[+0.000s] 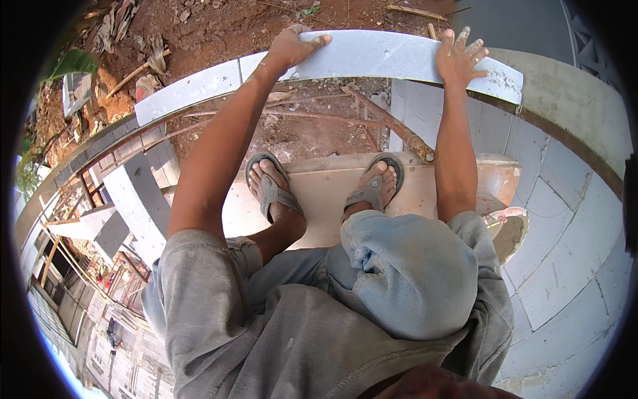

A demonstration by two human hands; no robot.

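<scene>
A row of white, lightweight concrete blocks runs across the top of a wall in front of me. My left hand (pixel 292 52) grips the far edge of the longer block (pixel 379 56), its thumb lying along the top and its other fingers partly hidden behind. Near that block's right end, my right hand (pixel 462 60) lies on it with the fingers spread, and greyish residue shows on the fingertips. A narrow joint separates this block from another white block (pixel 186 92) to the left.
My sandalled feet stand on a pale board (pixel 319 193). A wooden pole (pixel 402 133) slants under the block row. By my right knee sits a mortar-stained bucket (pixel 510 233), beside a white block wall (pixel 558 246). Reddish soil (pixel 206 33) lies beyond; a drop with scaffold poles is at left.
</scene>
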